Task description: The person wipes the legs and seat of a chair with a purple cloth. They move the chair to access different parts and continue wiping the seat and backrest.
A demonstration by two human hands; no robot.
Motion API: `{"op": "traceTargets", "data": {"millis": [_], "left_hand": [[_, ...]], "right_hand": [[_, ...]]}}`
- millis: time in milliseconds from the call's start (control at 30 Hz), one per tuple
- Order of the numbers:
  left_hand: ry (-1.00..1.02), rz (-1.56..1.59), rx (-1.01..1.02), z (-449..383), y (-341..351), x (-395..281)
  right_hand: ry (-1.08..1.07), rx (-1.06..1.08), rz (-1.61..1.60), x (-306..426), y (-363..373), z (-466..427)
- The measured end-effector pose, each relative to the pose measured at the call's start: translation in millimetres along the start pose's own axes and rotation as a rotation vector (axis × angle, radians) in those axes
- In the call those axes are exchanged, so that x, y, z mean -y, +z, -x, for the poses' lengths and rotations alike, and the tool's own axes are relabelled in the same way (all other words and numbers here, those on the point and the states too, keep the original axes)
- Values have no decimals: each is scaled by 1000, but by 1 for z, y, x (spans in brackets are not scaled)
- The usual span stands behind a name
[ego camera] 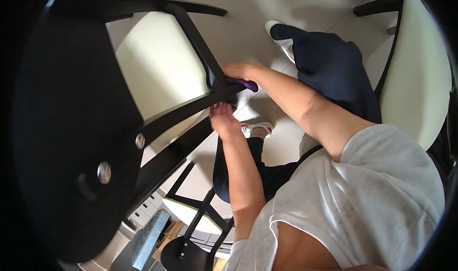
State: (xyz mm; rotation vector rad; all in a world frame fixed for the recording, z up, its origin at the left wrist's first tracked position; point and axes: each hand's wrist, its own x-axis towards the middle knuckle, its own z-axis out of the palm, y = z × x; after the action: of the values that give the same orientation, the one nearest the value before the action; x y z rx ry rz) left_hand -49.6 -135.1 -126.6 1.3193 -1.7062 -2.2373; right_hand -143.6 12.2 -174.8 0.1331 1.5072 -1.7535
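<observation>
A chair with a black frame (193,44), a cream padded seat (164,63) and a broad black backrest (71,103) fills the left side, its backrest close to the camera. Two round metal fasteners (104,172) show on the backrest. My right hand (238,70) is at the end of a black chair leg (189,106), closed over a purple cloth (248,84) that lies against the leg. Just below that leg is my left hand (225,120), its blurred fingers at the frame. Whether they grip it is hidden.
Another cream-seated chair (417,70) stands at the right, close to my leg (332,67). A third chair (193,213) is at the bottom, near a light-blue wrapped long box (151,239) and white drawers (146,210). Pale tiles (247,31) cover the floor.
</observation>
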Motion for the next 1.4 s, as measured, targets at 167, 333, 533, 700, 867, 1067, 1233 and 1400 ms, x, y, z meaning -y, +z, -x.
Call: {"op": "traceTargets", "data": {"millis": [167,333,533,700,867,1067,1233,1400], "left_hand": [[443,56,11,101,-5,-87],[1109,46,164,203,17,-154],[1188,138,111,218,52,-198],[1443,11,-100,195,52,-199],[1581,21,-5,193,46,-201],[1511,-25,-101,197,21,-192],[1452,37,58,203,8,-190],[1417,43,103,205,12,-192]], "right_hand": [[-243,-167,-65,4,8,23],[-245,-13,-460,-10,13,13],[-225,-231,-390,-38,14,3],[-219,-220,-414,-43,30,30],[-318,-170,-513,-69,29,19],[-271,-174,-718,-82,57,51],[-245,-436,-437,-95,64,48],[-473,-831,-650,-49,33,67]]}}
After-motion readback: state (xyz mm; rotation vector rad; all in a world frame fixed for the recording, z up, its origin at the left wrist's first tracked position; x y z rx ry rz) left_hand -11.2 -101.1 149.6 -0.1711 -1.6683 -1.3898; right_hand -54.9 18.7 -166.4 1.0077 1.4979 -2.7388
